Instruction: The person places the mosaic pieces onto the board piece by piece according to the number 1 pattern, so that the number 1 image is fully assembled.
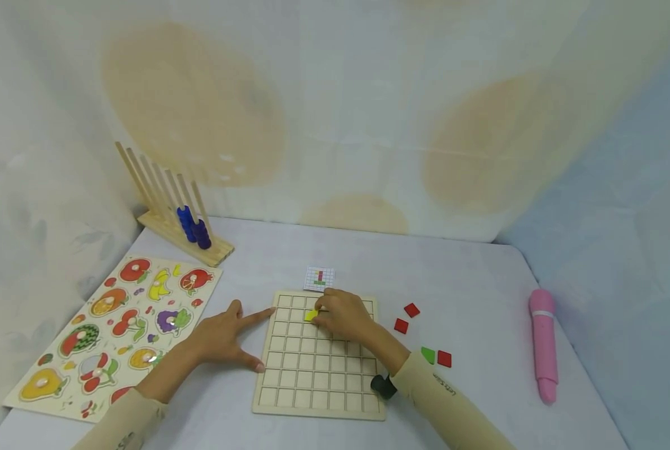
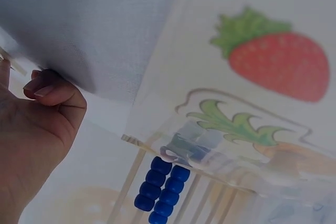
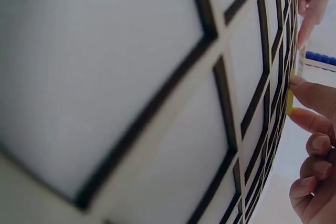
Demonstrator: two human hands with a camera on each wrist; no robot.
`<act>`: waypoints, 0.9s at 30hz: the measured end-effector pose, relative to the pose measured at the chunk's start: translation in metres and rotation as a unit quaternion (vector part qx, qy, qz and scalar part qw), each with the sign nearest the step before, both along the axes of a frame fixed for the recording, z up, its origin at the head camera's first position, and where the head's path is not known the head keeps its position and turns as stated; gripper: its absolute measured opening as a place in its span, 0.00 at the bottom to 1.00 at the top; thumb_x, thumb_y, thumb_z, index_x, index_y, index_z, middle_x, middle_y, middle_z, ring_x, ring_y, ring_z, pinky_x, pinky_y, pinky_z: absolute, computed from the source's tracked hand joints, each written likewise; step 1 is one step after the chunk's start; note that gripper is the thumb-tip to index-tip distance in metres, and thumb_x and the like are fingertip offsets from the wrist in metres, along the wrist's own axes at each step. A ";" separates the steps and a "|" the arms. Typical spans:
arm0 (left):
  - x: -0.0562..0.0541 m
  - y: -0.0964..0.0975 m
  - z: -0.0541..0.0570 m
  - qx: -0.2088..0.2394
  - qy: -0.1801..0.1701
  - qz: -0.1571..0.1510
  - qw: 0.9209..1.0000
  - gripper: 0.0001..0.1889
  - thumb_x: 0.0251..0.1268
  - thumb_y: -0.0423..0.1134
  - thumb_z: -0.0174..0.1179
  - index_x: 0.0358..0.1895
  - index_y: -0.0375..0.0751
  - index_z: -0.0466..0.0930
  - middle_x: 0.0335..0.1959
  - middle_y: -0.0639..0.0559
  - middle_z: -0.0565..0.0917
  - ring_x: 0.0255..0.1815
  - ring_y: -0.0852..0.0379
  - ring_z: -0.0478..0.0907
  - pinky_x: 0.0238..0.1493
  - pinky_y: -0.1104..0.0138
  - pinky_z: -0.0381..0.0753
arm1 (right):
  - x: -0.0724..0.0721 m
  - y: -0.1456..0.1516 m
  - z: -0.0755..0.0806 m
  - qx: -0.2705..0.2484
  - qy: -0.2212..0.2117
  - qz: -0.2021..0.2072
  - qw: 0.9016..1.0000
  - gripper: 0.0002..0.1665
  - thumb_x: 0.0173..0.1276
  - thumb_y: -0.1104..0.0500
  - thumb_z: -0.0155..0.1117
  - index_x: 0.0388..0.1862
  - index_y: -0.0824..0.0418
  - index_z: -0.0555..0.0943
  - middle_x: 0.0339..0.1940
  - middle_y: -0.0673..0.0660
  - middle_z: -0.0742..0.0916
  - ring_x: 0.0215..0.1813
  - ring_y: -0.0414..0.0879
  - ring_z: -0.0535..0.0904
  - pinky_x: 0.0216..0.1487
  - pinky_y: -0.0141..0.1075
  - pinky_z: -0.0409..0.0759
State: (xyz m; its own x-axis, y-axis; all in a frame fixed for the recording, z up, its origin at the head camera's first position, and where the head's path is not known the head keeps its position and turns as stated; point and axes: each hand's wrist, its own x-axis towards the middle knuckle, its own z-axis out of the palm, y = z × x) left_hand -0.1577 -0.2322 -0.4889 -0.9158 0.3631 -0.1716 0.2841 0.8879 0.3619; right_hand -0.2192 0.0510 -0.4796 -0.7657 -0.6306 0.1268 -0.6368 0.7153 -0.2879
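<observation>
A wooden grid board (image 1: 305, 379) lies flat in front of me. My right hand (image 1: 345, 316) pinches a yellow tile (image 1: 310, 315) between thumb and forefinger at a cell in the board's upper part; the right wrist view shows the tile's edge against the grid. At the board's left edge, my left hand (image 1: 217, 337) touches it with a straight forefinger and spread thumb, its other fingers folded. A small pattern card (image 1: 319, 279) with coloured squares lies just beyond the board's top edge.
Right of the board lie several red tiles (image 1: 401, 325) and a green tile (image 1: 427, 355). A pink pen-shaped object (image 1: 545, 350) is at far right. At left are a fruit puzzle board (image 1: 95, 312) and a pegged wooden stand (image 1: 166, 228) with blue beads. A dark cylinder (image 1: 383, 387) is by my right sleeve.
</observation>
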 end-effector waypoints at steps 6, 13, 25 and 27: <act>-0.001 0.002 -0.002 -0.004 0.002 0.000 1.000 0.59 0.27 0.81 0.67 0.75 0.71 0.61 0.41 0.48 0.64 0.25 0.56 0.65 0.23 0.65 0.63 | 0.003 0.003 -0.002 -0.020 -0.011 -0.012 1.000 0.12 0.62 0.48 0.73 0.39 0.54 0.88 0.33 0.46 0.84 0.31 0.36 0.71 0.34 0.29 0.72; -0.003 0.005 -0.002 0.001 -0.002 0.000 1.000 0.59 0.27 0.81 0.68 0.74 0.71 0.62 0.41 0.48 0.64 0.25 0.57 0.65 0.23 0.65 0.64 | 0.006 0.007 0.001 0.002 -0.014 -0.028 0.999 0.21 0.60 0.44 0.74 0.48 0.53 0.87 0.36 0.48 0.83 0.29 0.36 0.70 0.30 0.28 0.69; -0.002 0.000 -0.003 0.005 -0.013 0.004 1.000 0.60 0.27 0.80 0.68 0.75 0.72 0.60 0.41 0.46 0.65 0.26 0.56 0.65 0.24 0.64 0.64 | 0.010 0.061 0.020 -0.066 -0.077 -0.074 0.992 0.32 0.55 0.43 0.78 0.57 0.53 0.84 0.32 0.49 0.76 0.30 0.39 0.68 0.30 0.30 0.66; -0.002 -0.001 -0.004 0.006 -0.014 0.005 1.000 0.60 0.27 0.80 0.68 0.75 0.72 0.60 0.42 0.46 0.65 0.26 0.55 0.66 0.24 0.64 0.64 | 0.009 0.073 0.019 -0.071 -0.086 -0.081 0.990 0.32 0.54 0.43 0.78 0.57 0.53 0.84 0.32 0.49 0.75 0.30 0.39 0.67 0.30 0.30 0.65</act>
State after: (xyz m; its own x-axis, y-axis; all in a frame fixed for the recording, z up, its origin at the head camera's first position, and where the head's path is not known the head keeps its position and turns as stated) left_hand -0.1597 -0.2329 -0.4924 -0.9142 0.3567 -0.1923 0.2657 0.8859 0.3804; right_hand -0.2098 0.1244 -0.4608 -0.8731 -0.4833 0.0638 -0.4499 0.7485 -0.4871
